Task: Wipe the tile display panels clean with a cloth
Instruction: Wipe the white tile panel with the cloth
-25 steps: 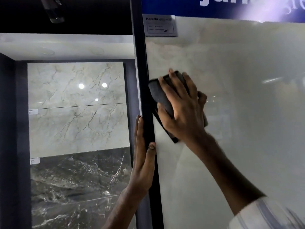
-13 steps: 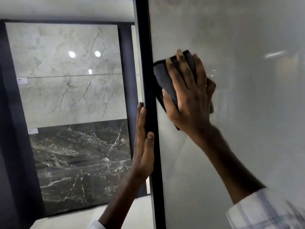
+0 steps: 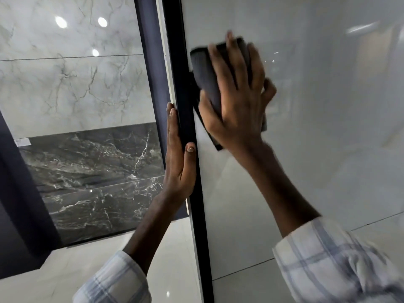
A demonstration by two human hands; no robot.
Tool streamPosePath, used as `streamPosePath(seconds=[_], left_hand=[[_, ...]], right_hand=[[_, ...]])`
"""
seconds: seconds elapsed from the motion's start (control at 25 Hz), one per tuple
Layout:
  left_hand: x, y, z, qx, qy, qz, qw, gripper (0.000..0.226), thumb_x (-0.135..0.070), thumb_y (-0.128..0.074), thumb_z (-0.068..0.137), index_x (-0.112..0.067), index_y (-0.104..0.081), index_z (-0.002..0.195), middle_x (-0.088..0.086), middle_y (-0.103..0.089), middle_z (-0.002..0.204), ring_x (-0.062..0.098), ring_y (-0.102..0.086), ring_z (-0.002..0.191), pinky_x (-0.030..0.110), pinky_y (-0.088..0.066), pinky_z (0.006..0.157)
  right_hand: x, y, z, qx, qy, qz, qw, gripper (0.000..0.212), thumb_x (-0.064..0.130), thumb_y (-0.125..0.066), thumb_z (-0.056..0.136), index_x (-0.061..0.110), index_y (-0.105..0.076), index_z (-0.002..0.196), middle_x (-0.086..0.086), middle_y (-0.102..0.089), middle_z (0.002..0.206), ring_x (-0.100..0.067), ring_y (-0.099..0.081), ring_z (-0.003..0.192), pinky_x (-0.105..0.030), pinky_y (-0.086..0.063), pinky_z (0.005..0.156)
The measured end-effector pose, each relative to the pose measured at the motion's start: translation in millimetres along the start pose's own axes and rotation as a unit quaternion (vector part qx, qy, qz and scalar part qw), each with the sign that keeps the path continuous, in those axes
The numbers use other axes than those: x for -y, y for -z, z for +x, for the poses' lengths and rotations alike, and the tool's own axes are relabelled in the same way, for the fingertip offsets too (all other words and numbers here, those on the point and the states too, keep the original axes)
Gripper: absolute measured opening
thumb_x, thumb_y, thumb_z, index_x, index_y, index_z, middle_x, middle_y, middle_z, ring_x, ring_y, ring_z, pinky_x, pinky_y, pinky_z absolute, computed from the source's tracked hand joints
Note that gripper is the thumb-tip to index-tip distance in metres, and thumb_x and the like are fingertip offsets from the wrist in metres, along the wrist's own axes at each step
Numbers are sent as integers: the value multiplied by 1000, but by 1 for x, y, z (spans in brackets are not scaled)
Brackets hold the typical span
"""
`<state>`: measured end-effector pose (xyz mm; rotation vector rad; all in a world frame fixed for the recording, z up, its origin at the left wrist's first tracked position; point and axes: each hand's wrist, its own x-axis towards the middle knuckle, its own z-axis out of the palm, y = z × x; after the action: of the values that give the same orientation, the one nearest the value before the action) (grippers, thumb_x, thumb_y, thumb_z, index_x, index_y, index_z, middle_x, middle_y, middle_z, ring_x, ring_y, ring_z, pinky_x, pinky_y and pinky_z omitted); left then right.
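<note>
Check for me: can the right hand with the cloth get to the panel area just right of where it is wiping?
Probably yes. The right hand presses the dark cloth flat on the pale panel, and the surface to its right shows bare, nothing in the way.

We see our two bare hands and forearms reaching forward. Our left hand (image 3: 179, 165) and right hand (image 3: 238, 101) wear no gloves, rings or watch. Both arms come out of loose shirt sleeves, pale white with a faint blue-grey check: left sleeve (image 3: 115, 281), right sleeve (image 3: 332, 261). The cuffs sit pushed up past the wrists.
</note>
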<state>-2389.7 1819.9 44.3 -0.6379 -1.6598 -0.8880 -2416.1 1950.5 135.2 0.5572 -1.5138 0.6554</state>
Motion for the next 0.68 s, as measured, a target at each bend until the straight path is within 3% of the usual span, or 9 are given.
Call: streamPosePath(seconds=[0.2, 0.36, 0.56, 0.68], left_hand=[[2, -3, -16, 14, 14, -37, 999, 77, -39, -35, 111, 14, -2, 157, 34, 0, 168, 50, -4, 158, 71, -14, 123], [4, -7, -32, 14, 14, -44, 999, 80, -40, -34, 111, 20, -2, 153, 43, 2, 163, 57, -1, 155, 74, -10, 122], [4, -9, -41, 12, -3, -12, 1000, 84, -44, -32, 110, 23, -2, 150, 49, 2, 159, 63, 1, 152, 75, -9, 121], [4, -10, -44, 18, -14, 0, 1000, 77, -45, -32, 110, 12, -4, 154, 50, 4, 158, 64, 3, 151, 74, -8, 122]], right_hand=[[-7, -4, -16, -15, 18, -23, 999, 66, 45, -56, 94, 17, -51, 153, -14, -43, 162, -41, -35, 151, -54, -34, 104], [-12, -6, -104, 14, 25, -12, 1000, 63, 46, -51, 100, 17, -46, 155, -18, -41, 161, -44, -33, 150, -60, -35, 104], [-21, 2, -245, 94, 56, -5, 994, 61, 46, -46, 99, 23, -37, 155, -8, -29, 166, -37, -20, 157, -56, -29, 106], [-23, 5, -265, 106, 69, -2, 992, 64, 45, -52, 93, 26, -40, 153, -5, -31, 164, -34, -20, 157, -57, -30, 103]])
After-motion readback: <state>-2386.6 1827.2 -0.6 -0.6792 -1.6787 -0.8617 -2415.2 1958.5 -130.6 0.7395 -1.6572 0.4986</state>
